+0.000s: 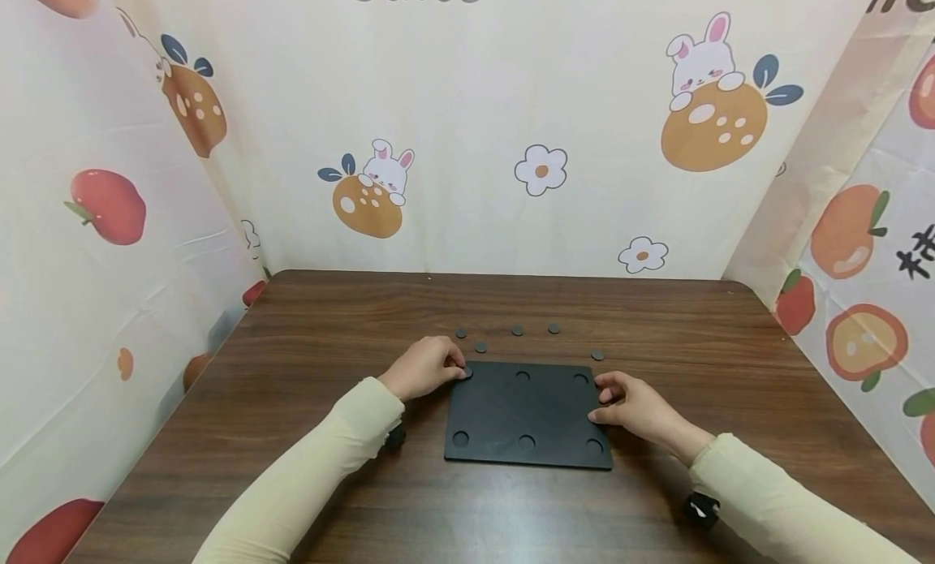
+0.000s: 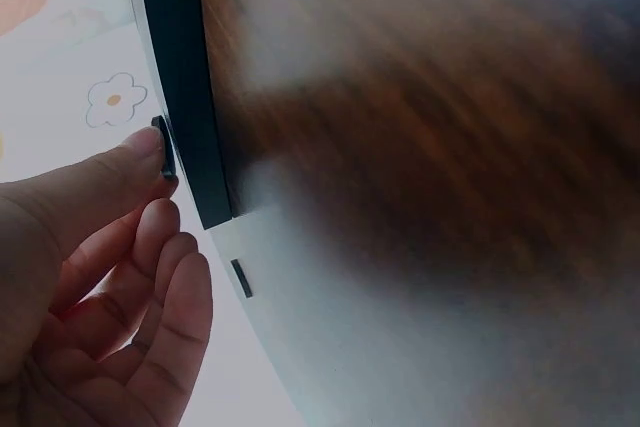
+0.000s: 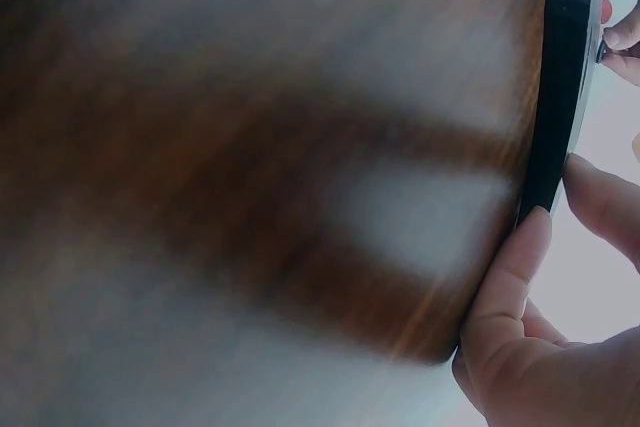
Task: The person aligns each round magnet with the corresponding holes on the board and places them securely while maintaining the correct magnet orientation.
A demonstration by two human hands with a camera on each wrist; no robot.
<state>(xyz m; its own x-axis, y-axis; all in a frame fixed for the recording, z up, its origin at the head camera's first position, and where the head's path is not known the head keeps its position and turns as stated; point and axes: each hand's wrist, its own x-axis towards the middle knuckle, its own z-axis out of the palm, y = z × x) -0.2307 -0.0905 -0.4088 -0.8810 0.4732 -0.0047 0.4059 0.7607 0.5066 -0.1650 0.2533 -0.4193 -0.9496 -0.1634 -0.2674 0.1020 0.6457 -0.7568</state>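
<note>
A flat black board (image 1: 524,414) with several round recesses along its near and far edges lies on the table. My left hand (image 1: 429,369) pinches a small dark disc (image 2: 165,149) between thumb and fingers at the board's far left corner; the other fingers are curled below. The recess at that corner is hidden. At the board's right side, my right hand (image 1: 634,408) holds the edge, thumb (image 3: 598,197) over the top and a bent finger (image 3: 520,257) against the side.
Behind the board several small dark discs lie scattered, one disc (image 1: 480,347) near its far left corner and another disc (image 1: 597,355) off its far right corner. The brown wooden table (image 1: 351,312) ends at a printed curtain (image 1: 467,126), which also hangs at both sides.
</note>
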